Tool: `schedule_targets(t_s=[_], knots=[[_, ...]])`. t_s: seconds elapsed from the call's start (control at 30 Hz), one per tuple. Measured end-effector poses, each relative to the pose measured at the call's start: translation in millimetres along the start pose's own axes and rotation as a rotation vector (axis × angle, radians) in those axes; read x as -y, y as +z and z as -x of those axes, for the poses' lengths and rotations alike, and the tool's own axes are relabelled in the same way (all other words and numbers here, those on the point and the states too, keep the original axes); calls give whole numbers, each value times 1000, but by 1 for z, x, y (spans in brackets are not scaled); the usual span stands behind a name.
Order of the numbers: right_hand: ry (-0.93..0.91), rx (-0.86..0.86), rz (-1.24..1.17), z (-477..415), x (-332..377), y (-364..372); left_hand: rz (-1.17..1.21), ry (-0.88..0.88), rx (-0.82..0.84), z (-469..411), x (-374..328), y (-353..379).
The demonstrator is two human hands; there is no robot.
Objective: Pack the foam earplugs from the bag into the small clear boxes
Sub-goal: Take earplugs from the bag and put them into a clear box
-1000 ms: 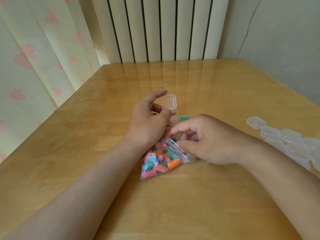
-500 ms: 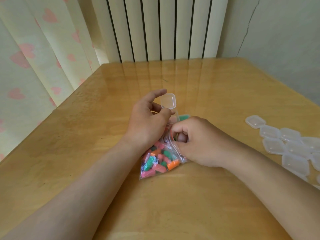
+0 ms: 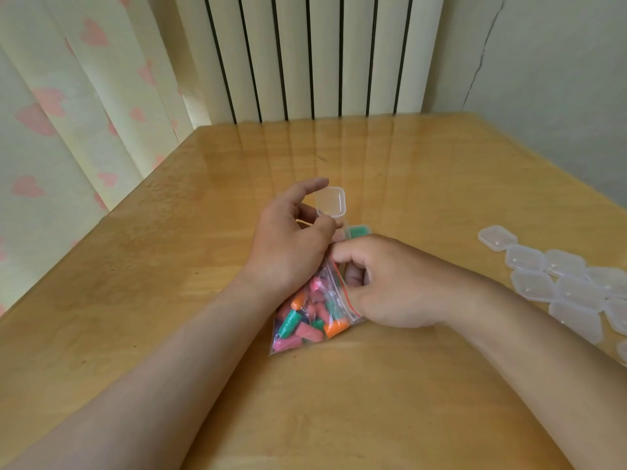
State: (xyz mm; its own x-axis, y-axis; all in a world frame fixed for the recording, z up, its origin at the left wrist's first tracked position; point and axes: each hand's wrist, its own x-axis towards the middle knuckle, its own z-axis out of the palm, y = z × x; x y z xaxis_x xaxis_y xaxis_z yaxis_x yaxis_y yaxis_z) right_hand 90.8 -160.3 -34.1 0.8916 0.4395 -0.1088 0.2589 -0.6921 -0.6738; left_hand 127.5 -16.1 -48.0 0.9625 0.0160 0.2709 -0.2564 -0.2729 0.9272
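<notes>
Early going here, by the look of it. First the left hand: grip clamped on a small open box, thumb and fingers pinching the base, lid tipped up, forefinger sticking out loose. Held just over the tabletop, right beyond the bag. Now the right hand: grip curled tight at the bag's red-striped mouth, fingers hooked over the open rim, knuckles touching the left hand. No telling about a plug already pinched in there, hidden behind the fingers. Plenty of earplugs in the bag, pink, green and orange, packed thick, lying on the tabletop between the two wrists. A green thing peeking out just behind the right hand, maybe a filled box, maybe the base of the held one; too hidden to call. Off to the right, well apart, a heap of little clear boxes, closed and looking empty, nothing coloured showing inside any of them. So, at a guess: one box loaded at most, and nearly the whole bag left to go. Next up, most likely: fishing out a plug and dropping it into the open box.
</notes>
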Motion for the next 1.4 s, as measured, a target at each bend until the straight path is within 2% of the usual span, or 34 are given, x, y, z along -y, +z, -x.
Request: schedule_targets(t_s=[0.3,0.47,0.83,1.1,1.4], knots=[[-58,49,-106,5,-5,-12,15,-5,6,0,-1,0],[6,15,-168,7,-8,-18,28,-16,6,0,-1,-1],[-21,-319,-297,7,-15,-42,57,-49,29,-1,-1,-2],[-135,-639,-162,-4,-19,-26,169,-98,81,1,-8,-4],[-177,-652,-2,-5,-20,-23,238,-59,127,2,-8,-6]])
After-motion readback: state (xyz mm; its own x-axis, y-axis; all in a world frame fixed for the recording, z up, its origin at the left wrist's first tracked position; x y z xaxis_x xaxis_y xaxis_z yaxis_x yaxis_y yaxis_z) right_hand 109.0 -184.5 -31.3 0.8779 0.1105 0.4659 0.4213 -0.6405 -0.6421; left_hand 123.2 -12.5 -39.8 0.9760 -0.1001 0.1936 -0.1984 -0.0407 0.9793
